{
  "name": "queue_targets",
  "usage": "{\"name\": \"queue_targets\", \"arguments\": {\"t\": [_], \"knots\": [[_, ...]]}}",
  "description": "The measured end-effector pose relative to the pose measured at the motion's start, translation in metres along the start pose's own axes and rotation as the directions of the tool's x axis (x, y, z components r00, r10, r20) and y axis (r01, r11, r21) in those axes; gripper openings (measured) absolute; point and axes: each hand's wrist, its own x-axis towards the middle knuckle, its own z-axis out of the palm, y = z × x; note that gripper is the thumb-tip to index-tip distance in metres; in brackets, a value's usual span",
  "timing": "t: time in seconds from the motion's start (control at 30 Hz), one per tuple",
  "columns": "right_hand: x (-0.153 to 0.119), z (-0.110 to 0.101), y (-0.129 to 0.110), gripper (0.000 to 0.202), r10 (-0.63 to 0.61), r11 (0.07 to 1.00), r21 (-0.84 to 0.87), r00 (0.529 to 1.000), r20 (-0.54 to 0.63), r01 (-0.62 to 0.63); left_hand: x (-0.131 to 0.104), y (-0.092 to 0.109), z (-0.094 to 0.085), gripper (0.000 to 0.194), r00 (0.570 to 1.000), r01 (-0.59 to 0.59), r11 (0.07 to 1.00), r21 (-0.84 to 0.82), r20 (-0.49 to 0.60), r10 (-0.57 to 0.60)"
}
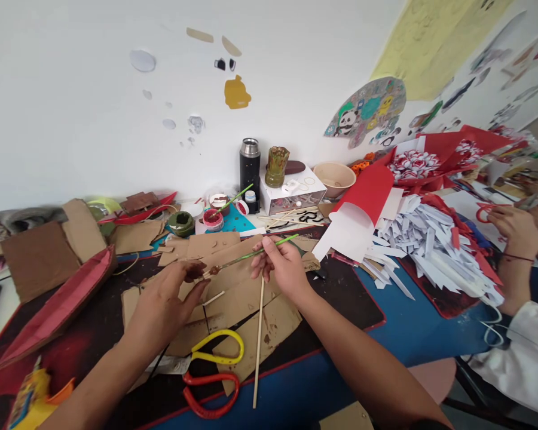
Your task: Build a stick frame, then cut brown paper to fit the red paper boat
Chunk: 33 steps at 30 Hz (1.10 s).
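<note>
My right hand [281,264] grips a green-handled paintbrush [255,253] near its middle and also pinches the upper end of a long wooden stick [259,340] that hangs down toward me. My left hand [165,301] pinches a small brown piece [196,276] right at the brush's brown-tipped bristles. Both hands hover over pieces of brown cardboard [233,301] lying on the dark mat.
Yellow and red scissors [213,376] lie in front of me. A red cardboard boat [58,301] sits at left. Paint pots [213,219], a black flask [250,162] and a white box [291,192] stand by the wall. Another person's hands [515,230] work at right beside cut paper [430,248].
</note>
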Motion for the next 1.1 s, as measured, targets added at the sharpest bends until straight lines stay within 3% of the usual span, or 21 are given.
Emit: {"name": "queue_targets", "arguments": {"t": [0.13,0.33,0.5,0.7,0.8,0.97,1.1], "knots": [[0.000,-0.004,0.001,0.062,-0.016,1.000,0.020,0.999,-0.048,0.017,-0.002,-0.003,-0.001,0.024,1.000,-0.015,1.000,0.006,-0.021,0.016],[-0.002,-0.002,0.000,0.062,0.008,1.000,0.003,1.000,0.014,-0.008,-0.002,-0.002,0.002,0.023,0.999,-0.036,0.999,0.007,-0.014,0.036],[0.000,-0.004,0.000,0.061,-0.009,1.000,0.024,0.997,-0.071,0.011,-0.002,0.001,0.000,0.022,0.999,-0.040,0.999,0.008,0.003,0.040],[-0.002,-0.002,0.000,0.061,0.008,1.000,0.004,1.000,0.014,-0.008,-0.003,0.001,0.000,0.023,0.999,-0.038,0.999,0.015,0.004,0.038],[-0.001,-0.002,0.001,0.061,0.010,1.000,0.015,1.000,-0.028,-0.009,-0.003,0.003,-0.001,0.023,0.999,-0.053,0.999,-0.004,-0.014,0.053],[-0.001,-0.003,-0.002,0.060,-0.013,0.999,0.031,0.999,-0.049,0.015,-0.003,0.009,-0.003,0.027,0.993,0.119,0.983,-0.138,0.015,-0.118],[-0.004,0.001,-0.003,0.060,-0.009,1.000,0.003,1.000,0.005,0.009,-0.001,0.010,-0.002,0.037,0.942,0.336,0.888,-0.313,0.113,-0.316]]}}
